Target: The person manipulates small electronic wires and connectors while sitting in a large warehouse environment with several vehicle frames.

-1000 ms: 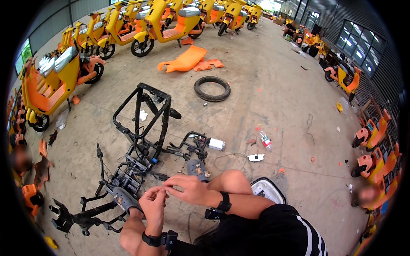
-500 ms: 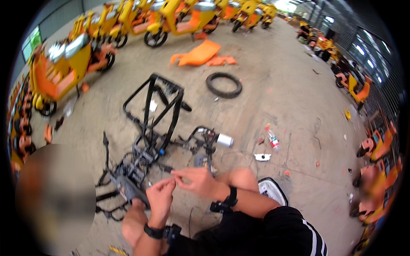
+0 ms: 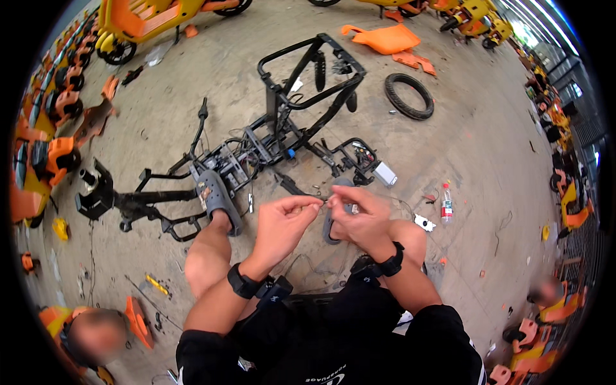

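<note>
On the left, a yellow tool (image 3: pixel 156 285) is lying on the floor, and the black frame (image 3: pixel 160 197) is stretching rightward from there, its rear loop rising beyond the hands. The left shoe (image 3: pixel 221 200) is overlapping the frame's middle.

The left hand (image 3: pixel 282 224) is pinching, thumb against forefinger, its tips pointing right and slightly up. Just beyond it, a black lead (image 3: pixel 290 185) is slanting from upper left down to the right, its lower end aiming at the fingertips; the left hand is lying nearer to it than the right.

Between the two hands' tips, a small dark piece (image 3: pixel 326 201) is sitting in the pinch; it is too small to identify, and whether it is joining the lead cannot be told.

The right hand (image 3: pixel 362 215) is meeting it from the right, thumb and forefinger closing on the piece, other fingers curling.

Farther right, a white box (image 3: pixel 385 174), the tyre (image 3: pixel 409 114) and a bottle (image 3: pixel 446 208) are resting well apart from the hands.
</note>
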The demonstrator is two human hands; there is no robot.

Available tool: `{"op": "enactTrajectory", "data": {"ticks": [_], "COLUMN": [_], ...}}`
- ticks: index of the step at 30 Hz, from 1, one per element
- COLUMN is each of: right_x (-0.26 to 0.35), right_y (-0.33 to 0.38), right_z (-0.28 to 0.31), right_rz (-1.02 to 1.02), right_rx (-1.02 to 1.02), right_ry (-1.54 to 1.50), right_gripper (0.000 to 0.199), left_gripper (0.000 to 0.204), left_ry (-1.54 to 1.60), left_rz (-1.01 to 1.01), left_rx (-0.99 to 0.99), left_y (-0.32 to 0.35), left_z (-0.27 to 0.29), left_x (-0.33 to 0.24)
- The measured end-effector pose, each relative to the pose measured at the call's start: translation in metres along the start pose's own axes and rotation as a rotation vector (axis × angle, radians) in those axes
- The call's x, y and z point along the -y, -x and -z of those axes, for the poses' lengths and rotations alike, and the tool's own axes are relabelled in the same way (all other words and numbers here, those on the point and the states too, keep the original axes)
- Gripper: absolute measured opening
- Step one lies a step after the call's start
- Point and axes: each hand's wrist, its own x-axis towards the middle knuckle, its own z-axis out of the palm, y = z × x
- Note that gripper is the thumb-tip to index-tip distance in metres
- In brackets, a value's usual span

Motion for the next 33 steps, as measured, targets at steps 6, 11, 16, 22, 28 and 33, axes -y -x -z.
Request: {"op": "enactTrajectory", "data": {"ticks": [6, 11, 16, 22, 28, 33], "right_x": [0.007, 0.010, 0.010, 0.012, 0.007, 0.002], "right_y": [-0.002, -0.004, -0.002, 0.001, 0.003, 0.006], "right_z": [0.000, -0.004, -0.006, -0.012, -0.013, -0.016], "right_rz": [0.179, 0.202, 0.192, 0.173, 0.174, 0.058], "right_rx": [0.046, 0.050, 0.058, -0.033, -0.052, -0.064], "right_ry": [0.075, 0.097, 0.134, 0.174, 0.163, 0.020], "right_gripper": [0.027, 0.029, 0.031, 0.028, 0.027, 0.028], "left_gripper": [0.016, 0.017, 0.017, 0.014, 0.013, 0.014], "left_ry": [0.066, -0.031, -0.147, -0.169, -0.112, -0.120], "left_rz": [-0.003, -0.022, -0.060, -0.054, -0.061, -0.077], "left_rx": [0.016, 0.012, -0.037, -0.103, -0.084, -0.073], "left_y": [-0.001, 0.000, 0.001, 0.003, 0.002, 0.004], "left_z": [0.005, 0.006, 0.003, -0.005, -0.006, -0.006], "left_x": [0.005, 0.003, 0.005, 0.003, 0.004, 0.005]}}
